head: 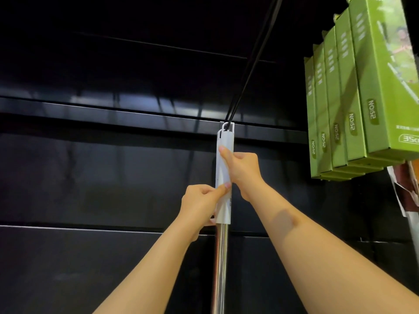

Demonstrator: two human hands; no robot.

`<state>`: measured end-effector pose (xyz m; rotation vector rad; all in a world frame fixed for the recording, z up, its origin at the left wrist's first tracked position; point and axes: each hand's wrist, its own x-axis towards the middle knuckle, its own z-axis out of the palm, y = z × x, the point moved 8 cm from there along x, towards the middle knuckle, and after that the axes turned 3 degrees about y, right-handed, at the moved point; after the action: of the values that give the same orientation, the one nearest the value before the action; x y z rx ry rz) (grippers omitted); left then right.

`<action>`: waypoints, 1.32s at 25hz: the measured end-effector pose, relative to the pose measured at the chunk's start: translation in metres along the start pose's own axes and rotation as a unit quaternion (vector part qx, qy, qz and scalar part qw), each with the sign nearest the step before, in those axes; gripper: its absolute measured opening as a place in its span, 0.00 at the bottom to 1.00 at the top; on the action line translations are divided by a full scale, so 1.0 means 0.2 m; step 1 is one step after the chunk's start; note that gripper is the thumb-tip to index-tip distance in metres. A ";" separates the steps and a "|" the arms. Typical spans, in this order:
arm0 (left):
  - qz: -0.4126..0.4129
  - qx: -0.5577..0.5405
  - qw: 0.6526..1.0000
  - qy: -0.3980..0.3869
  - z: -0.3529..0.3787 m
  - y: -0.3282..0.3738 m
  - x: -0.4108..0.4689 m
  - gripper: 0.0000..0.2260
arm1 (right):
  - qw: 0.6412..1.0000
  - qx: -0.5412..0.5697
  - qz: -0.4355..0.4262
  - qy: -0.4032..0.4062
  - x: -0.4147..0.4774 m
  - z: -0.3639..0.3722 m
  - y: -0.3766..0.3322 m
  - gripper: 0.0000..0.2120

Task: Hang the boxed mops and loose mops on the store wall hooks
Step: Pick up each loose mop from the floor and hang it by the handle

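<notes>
A loose mop hangs upright in the middle of the view: a white plastic handle grip (223, 171) above a shiny metal pole (220, 264). The loop at the grip's top sits on a long black wall hook (254, 62) that slants up to the right. My right hand (242, 171) grips the white handle from the right, its thumb lying up along it. My left hand (201, 205) holds the lower part of the grip from the left, thumb pressed on its front. Several green boxed mops (353, 105) hang in a row at the upper right.
The black slatted store wall (113, 143) fills the background, with horizontal rails across it. Below the green boxes, at the right edge, hangs some other packaged ware (405, 189). The mop's lower end is out of view.
</notes>
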<state>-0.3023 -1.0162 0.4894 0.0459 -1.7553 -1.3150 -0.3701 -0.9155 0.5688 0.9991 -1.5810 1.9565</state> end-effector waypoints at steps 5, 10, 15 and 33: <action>-0.001 0.006 1.000 0.006 0.01 -0.01 0.01 0.20 | 0.999 0.015 0.032 -0.008 -0.01 -0.03 0.01 0.14; -0.012 0.012 1.000 0.013 0.03 0.00 -0.01 0.18 | 0.997 0.004 0.078 0.009 0.01 -0.06 0.03 0.24; -0.029 0.024 0.999 0.004 0.04 0.01 -0.01 0.18 | 0.988 -0.143 0.033 -0.035 0.03 -0.08 -0.09 0.22; -0.074 0.556 0.827 0.036 -0.15 0.16 -0.33 0.28 | 0.862 -0.474 0.055 -0.172 -0.31 -0.48 0.13 0.38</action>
<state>-0.2291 -0.9908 0.4733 0.8823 -2.2431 -0.2038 -0.3730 -0.8234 0.4966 0.8245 -2.4437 0.7954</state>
